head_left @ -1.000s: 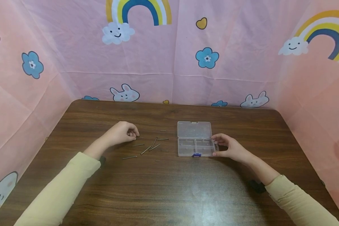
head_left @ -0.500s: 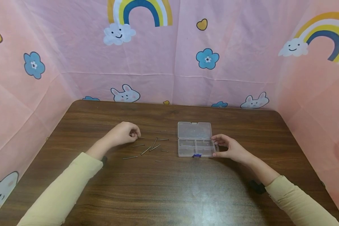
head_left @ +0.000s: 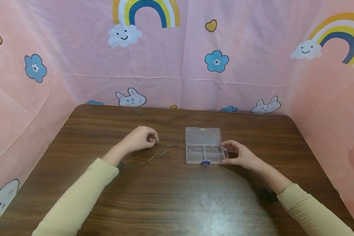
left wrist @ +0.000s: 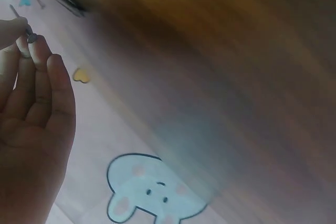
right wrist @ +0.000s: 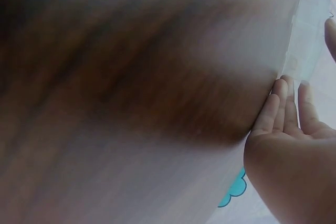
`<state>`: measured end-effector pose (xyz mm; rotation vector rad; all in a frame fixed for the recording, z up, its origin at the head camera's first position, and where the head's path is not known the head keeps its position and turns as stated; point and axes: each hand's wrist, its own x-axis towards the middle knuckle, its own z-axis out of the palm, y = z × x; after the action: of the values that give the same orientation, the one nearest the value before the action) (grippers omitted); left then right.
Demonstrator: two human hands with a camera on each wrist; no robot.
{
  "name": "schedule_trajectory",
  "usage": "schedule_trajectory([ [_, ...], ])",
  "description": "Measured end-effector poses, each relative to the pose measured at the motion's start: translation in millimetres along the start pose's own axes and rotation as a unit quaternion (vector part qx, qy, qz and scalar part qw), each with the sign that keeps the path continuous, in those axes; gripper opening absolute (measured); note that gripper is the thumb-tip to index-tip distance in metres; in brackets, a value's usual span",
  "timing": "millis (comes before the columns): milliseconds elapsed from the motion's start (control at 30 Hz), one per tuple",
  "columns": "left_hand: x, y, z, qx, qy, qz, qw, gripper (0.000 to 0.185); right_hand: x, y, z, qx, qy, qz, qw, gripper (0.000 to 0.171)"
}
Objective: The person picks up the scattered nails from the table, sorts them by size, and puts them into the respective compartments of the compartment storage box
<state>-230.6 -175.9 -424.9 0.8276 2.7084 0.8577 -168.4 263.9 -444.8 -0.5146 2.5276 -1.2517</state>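
Left hand [head_left: 144, 139] is curled over the table [head_left: 177, 196], its thumb and forefinger pinching one thin nail [left wrist: 21, 22]; the left wrist view shows the nail's head caught between the fingertips [left wrist: 39, 51] with the shaft sticking out past them. From the head view the pinched nail is too small to make out its tilt. Just past that hand, toward the middle of the table, lie the loose nails [head_left: 157, 153], scattered flat and pointing every which way, a few long ones crossing each other and a few short ones apart from them. Further right again sits the clear plastic box [head_left: 204, 145], lid laid open away from the person, shallow compartments facing up, its long side running left to right across the table. So the box lies to the right of the nail-holding hand, with the scatter between them. Right hand [head_left: 239, 156] is at the box's right end, fingers bent around its edge and holding it; this hand is the nearer one to the box. A small blue clasp [head_left: 205, 162] sits on the near edge. I can read no writing or brand anywhere; the pink backdrop [head_left: 177, 65] carries only rainbows, clouds, flowers and rabbits.
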Motion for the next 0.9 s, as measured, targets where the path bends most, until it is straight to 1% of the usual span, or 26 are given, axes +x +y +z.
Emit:
schedule_trajectory([
  [267, 13.8, 16.4, 11.4, -0.020, 0.010, 0.014, 0.9997, 0.013, 0.1, 0.7, -0.4, 0.001, 0.002, 0.007, 1.000, 0.061],
  [433, 21.4, 27.9, 18.6, -0.025, 0.007, 0.022, 0.9994, 0.012, 1.6, 1.8, 0.9, -0.001, 0.005, 0.008, 1.000, 0.061],
  [600, 26.4, 41.2, 23.9, -0.019, 0.000, 0.029, 0.9994, 0.011, 1.6, 1.7, 1.3, 0.002, 0.004, 0.006, 1.000, 0.062],
  [900, 36.0, 63.7, 26.3, -0.004, -0.003, 0.048, 0.9989, 0.010, -0.8, 0.3, -0.2, 0.000, 0.001, 0.001, 1.000, 0.061],
])
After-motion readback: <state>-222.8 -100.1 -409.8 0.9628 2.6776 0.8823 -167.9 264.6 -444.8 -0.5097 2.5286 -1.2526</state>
